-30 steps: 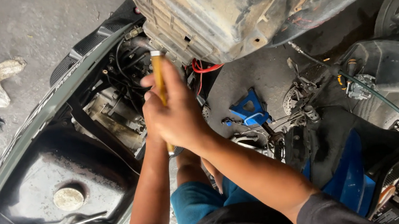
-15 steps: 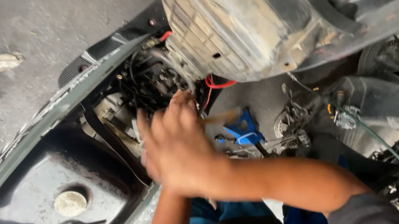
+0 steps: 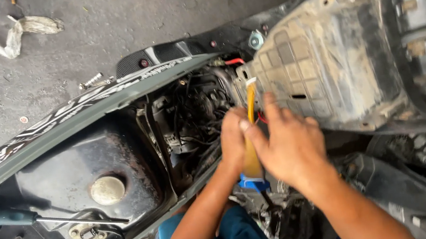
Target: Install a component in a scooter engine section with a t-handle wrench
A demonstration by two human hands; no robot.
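Note:
Both my hands meet over the open body of a scooter. My left hand and my right hand are closed together around a yellow-handled tool, which stands nearly upright between them. Its top end reaches up beside the dirty underside of the raised seat pan. Just left of my hands lies a tangle of black wiring and engine parts. The tool's lower end is hidden behind my hands.
A black fuel tank with a round cap sits at lower left. A green-handled screwdriver lies across it. The grey side panel runs diagonally. Rags and loose bolts lie on the concrete floor.
The view has shifted left and the seat pan now sits at the right. My hands covered the tool half a second ago; now the yellow handle shows between them again, held by both.

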